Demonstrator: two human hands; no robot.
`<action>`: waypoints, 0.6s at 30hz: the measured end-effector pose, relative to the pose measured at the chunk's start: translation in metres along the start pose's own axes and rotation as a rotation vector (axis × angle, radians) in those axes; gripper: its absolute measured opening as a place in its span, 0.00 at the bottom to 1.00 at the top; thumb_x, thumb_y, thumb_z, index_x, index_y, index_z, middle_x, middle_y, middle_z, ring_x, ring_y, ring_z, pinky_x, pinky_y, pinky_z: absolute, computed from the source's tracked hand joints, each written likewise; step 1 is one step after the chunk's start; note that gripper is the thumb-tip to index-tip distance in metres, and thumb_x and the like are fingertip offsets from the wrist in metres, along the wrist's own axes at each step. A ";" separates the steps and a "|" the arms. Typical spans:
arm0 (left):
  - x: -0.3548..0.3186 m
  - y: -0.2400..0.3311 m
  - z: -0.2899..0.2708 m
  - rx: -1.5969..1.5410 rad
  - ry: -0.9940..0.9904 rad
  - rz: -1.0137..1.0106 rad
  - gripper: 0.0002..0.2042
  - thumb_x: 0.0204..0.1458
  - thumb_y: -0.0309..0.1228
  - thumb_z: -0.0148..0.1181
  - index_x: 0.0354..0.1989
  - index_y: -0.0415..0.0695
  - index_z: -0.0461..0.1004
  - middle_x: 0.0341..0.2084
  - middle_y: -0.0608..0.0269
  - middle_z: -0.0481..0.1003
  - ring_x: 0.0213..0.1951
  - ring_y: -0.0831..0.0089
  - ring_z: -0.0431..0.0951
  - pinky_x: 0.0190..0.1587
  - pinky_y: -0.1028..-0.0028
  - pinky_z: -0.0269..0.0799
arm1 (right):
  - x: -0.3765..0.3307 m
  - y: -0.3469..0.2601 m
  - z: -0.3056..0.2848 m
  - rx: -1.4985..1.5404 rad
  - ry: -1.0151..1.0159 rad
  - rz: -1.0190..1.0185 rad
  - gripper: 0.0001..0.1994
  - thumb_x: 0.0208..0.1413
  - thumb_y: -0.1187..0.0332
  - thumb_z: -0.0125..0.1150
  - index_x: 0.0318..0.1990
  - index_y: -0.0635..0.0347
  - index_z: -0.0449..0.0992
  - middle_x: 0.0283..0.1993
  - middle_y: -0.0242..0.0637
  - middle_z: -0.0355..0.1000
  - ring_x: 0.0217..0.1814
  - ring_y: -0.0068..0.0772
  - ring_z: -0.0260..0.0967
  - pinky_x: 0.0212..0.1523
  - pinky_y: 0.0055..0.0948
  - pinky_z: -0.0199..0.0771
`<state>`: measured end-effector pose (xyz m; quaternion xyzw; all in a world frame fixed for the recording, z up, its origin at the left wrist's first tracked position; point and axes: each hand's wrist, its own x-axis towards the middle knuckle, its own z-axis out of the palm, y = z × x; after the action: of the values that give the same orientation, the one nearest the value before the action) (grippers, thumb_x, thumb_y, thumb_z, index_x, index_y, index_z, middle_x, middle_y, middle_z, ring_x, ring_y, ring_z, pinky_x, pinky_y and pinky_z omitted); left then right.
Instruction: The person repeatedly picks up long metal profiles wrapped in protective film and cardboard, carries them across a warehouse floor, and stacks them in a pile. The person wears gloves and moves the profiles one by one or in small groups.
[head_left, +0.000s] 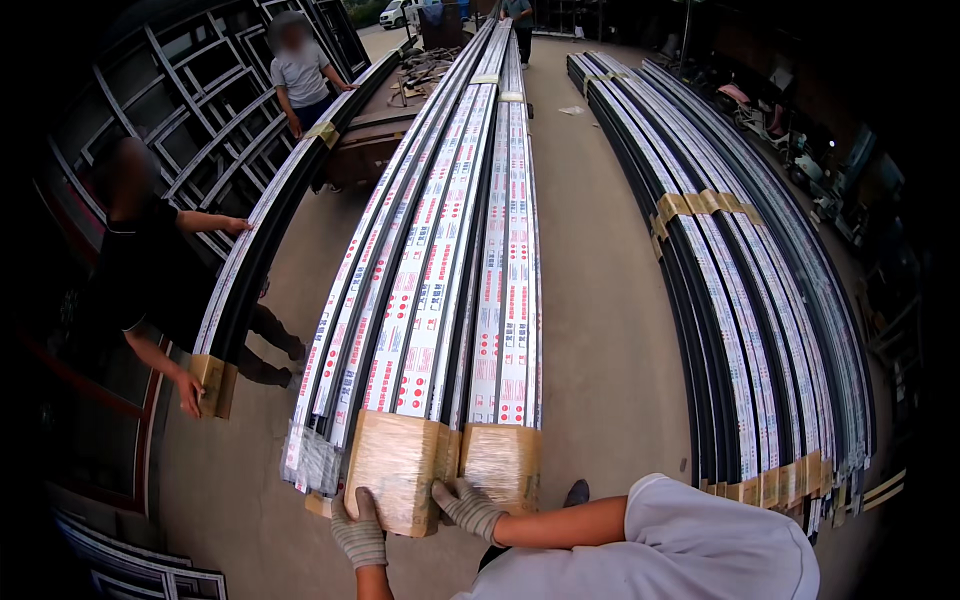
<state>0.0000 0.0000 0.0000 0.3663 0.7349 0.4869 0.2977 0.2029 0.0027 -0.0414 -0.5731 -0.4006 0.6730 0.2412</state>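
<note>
Both my hands wear striped knit gloves. They are at the near end of a bundle of long profiles (425, 280) covered in white printed film. Brown cardboard under clear wrap (392, 470) caps this end. My left hand (358, 530) grips the cap's lower left corner, thumb up against it and fingers partly hidden. My right hand (468, 510) holds the cap's right lower edge, at the gap beside a second wrapped bundle end (502, 465). Its fingertips are partly hidden. At the far end of the profiles stands a person (517, 25).
On the left, two people (150, 230) (300, 75) hold another capped profile bundle (262, 215). More taped bundles (740, 310) lie on the right. Window-like frames (190, 90) lean at the left back, near a low flatbed with scrap (425, 75). Parked scooters (800, 150) line the right.
</note>
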 end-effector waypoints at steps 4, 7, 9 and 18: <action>0.000 -0.016 0.007 -0.019 0.068 0.135 0.22 0.56 0.30 0.64 0.55 0.29 0.68 0.45 0.53 0.75 0.46 0.69 0.73 0.51 0.71 0.71 | -0.021 -0.033 -0.015 -0.019 0.001 -0.002 0.31 0.64 0.42 0.51 0.55 0.66 0.67 0.41 0.41 0.75 0.39 0.32 0.76 0.45 0.32 0.77; -0.002 0.001 0.006 -0.019 0.027 0.127 0.23 0.56 0.30 0.64 0.55 0.28 0.67 0.46 0.52 0.74 0.46 0.69 0.73 0.53 0.71 0.70 | -0.023 -0.037 -0.021 0.027 -0.024 0.003 0.30 0.64 0.42 0.49 0.51 0.66 0.69 0.39 0.39 0.75 0.38 0.30 0.74 0.42 0.30 0.75; -0.003 0.006 0.001 -0.003 -0.023 0.083 0.24 0.56 0.30 0.64 0.56 0.28 0.67 0.47 0.51 0.74 0.47 0.69 0.73 0.53 0.71 0.70 | -0.012 -0.017 -0.018 0.089 0.020 -0.004 0.29 0.65 0.42 0.48 0.50 0.65 0.70 0.37 0.39 0.75 0.38 0.32 0.74 0.42 0.31 0.75; -0.008 0.034 -0.006 -0.043 -0.159 0.012 0.23 0.54 0.38 0.67 0.51 0.31 0.73 0.41 0.58 0.77 0.42 0.73 0.75 0.47 0.73 0.72 | 0.016 -0.031 -0.025 0.136 0.287 -0.178 0.36 0.60 0.37 0.51 0.55 0.68 0.68 0.53 0.52 0.72 0.58 0.46 0.69 0.59 0.38 0.67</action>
<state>0.0082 -0.0010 0.0349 0.4019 0.6961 0.4737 0.3600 0.2190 0.0393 -0.0262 -0.6077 -0.3648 0.5860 0.3927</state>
